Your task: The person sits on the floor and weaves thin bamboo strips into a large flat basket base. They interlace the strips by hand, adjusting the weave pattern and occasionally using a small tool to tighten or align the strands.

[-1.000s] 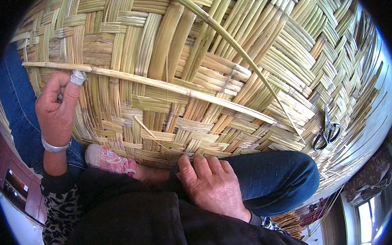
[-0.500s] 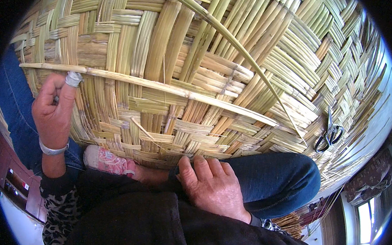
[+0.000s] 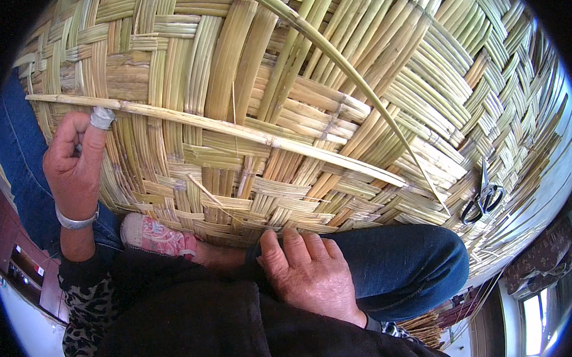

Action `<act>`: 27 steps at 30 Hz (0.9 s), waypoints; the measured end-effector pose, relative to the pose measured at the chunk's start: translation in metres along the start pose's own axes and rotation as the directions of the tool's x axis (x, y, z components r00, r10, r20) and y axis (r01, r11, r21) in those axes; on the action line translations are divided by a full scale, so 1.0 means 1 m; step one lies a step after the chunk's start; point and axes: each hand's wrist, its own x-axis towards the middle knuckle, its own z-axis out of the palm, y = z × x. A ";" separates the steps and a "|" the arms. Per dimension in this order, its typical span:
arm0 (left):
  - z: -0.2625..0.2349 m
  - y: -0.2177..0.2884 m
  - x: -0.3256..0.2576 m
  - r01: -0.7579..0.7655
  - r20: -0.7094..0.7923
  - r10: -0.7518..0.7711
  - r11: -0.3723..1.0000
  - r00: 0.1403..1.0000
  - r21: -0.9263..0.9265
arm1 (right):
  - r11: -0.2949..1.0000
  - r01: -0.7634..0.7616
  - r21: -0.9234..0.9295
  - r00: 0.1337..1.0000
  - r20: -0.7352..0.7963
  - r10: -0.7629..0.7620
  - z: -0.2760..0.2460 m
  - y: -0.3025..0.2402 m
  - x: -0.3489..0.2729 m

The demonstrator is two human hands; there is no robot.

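Note:
My left hand (image 3: 75, 161) is closed, its fingers curled in and its thumb, wrapped in grey tape, pointing up. The thumb tip meets the lower edge of a long pale cane strip (image 3: 249, 134) lying across a large woven mat (image 3: 175, 76). What the curled fingers hold, if anything, is hidden. Palm down, my right hand (image 3: 310, 273) rests by my bent leg in blue jeans, fingers apart and nothing in it. A greener split cane (image 3: 356, 72) slants over the weave from the top toward the right.
Black-handled scissors (image 3: 483, 198) lie on the mat at the right. Loose strip ends (image 3: 546, 160) stick out along its right edge. My foot in a pink patterned shoe (image 3: 157, 234) is at the mat's near edge. A bundle of sticks (image 3: 424, 328) stands at the lower right.
My left hand has shifted slightly left and down, with its thumb still at the strip. My right hand stays in place. The mat appears slightly shifted in the view.

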 end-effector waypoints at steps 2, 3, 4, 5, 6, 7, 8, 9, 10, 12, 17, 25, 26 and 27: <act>0.000 0.001 0.000 -0.007 0.002 0.007 1.000 1.000 0.007 | 1.000 -0.001 0.001 1.000 -0.001 0.001 0.000 0.000 0.000; 0.000 0.001 0.000 -0.007 -0.002 0.007 1.000 1.000 0.019 | 1.000 -0.001 0.001 1.000 -0.001 0.001 0.000 0.000 0.000; 0.000 0.001 0.000 -0.013 -0.001 0.013 1.000 1.000 0.020 | 1.000 -0.002 0.003 1.000 0.002 0.002 0.000 0.000 0.000; 0.000 0.001 0.000 -0.014 -0.004 0.014 0.999 1.000 0.030 | 1.000 -0.003 0.006 1.000 0.004 0.003 0.000 0.000 0.000; 0.000 0.001 0.000 -0.015 -0.007 0.016 0.999 1.000 0.039 | 1.000 -0.008 0.016 1.000 0.016 0.008 0.000 0.000 0.000; -0.001 0.001 0.000 -0.011 -0.003 0.011 0.999 1.000 0.039 | 1.000 -0.002 0.007 1.000 0.005 0.002 0.000 0.000 0.000; -0.001 0.001 0.000 -0.006 0.002 0.006 0.999 1.000 0.039 | 1.000 0.000 0.006 1.000 0.002 0.000 0.001 0.000 0.000; -0.002 0.000 0.000 0.009 0.007 -0.009 1.000 1.000 0.027 | 1.000 0.001 0.005 1.000 -0.001 -0.001 0.001 0.000 0.000; -0.001 -0.001 0.000 -0.024 -0.002 0.024 0.999 1.000 0.035 | 1.000 0.002 0.004 1.000 -0.004 -0.002 0.001 0.000 0.000; 0.002 -0.003 0.001 -0.082 -0.023 0.082 0.996 0.996 0.038 | 1.000 0.002 0.003 1.000 -0.009 -0.002 0.001 0.000 0.000; 0.000 0.000 0.000 -0.026 -0.003 0.026 0.999 1.000 0.024 | 1.000 0.001 0.004 1.000 -0.013 -0.001 0.001 0.000 -0.001; -0.001 0.000 0.000 -0.011 0.008 0.011 1.000 1.000 0.006 | 1.000 0.001 0.001 1.000 -0.006 -0.001 0.001 0.000 0.000; -0.001 0.000 0.000 -0.009 0.003 0.009 1.000 1.000 0.007 | 1.000 0.002 0.002 1.000 -0.006 -0.002 0.001 0.000 0.000; -0.001 -0.001 0.000 -0.004 -0.005 0.004 1.000 1.000 0.021 | 1.000 0.000 0.006 1.000 0.000 0.000 0.001 0.000 0.000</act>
